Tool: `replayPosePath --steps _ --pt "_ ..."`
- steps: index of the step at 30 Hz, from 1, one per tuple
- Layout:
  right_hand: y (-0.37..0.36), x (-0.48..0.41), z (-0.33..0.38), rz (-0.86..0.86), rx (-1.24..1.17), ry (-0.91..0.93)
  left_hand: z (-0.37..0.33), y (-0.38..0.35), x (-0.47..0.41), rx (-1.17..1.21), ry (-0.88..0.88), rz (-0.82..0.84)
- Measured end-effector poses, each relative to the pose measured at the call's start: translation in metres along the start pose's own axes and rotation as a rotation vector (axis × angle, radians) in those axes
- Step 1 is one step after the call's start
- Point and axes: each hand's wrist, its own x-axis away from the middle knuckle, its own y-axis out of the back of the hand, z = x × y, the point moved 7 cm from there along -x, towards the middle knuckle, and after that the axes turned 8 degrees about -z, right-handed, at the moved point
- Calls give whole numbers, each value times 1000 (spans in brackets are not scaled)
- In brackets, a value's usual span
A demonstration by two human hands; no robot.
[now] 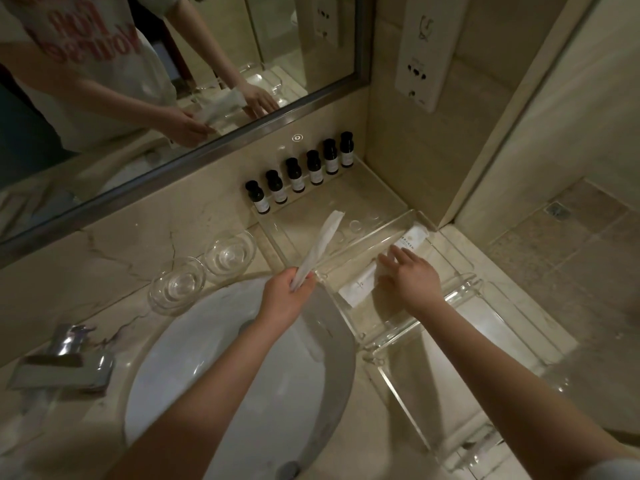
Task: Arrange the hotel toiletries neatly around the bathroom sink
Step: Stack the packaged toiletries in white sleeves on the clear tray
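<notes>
My left hand (pixel 287 296) grips one end of a long white wrapped packet (pixel 320 245) that points up and away over the edge of the sink (pixel 221 368). My right hand (pixel 410 277) lies flat, fingers spread, on white toiletry packets (pixel 362 284) in a clear acrylic tray (pixel 391 334) right of the sink. Another white packet (pixel 412 237) pokes out beyond my fingertips. Several small dark bottles with white labels (pixel 298 174) stand in a row against the wall under the mirror.
Two clear glass dishes (pixel 204 268) sit on the marble counter behind the sink. A chrome tap (pixel 65 365) is at the left. A second acrylic stand (pixel 467 441) lies near the counter's front right. The wall panel (pixel 420 46) and the shower glass close off the right.
</notes>
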Motion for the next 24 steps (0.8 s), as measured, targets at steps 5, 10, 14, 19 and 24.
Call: replayPosePath --steps 5,10,14,19,24 --pt "2 -12 7 -72 83 -83 -4 -4 0 -45 -24 25" --pt "4 -18 11 -106 -53 -257 -5 -5 -2 -53 -44 35" --pt "2 -21 20 -132 -117 -276 -3 -3 -4 -31 -20 44" --pt "5 -18 14 -230 -275 -232 -4 -3 -9 -57 -16 78" --pt "43 -26 20 -154 -1211 -372 -19 -16 -4 76 113 373"
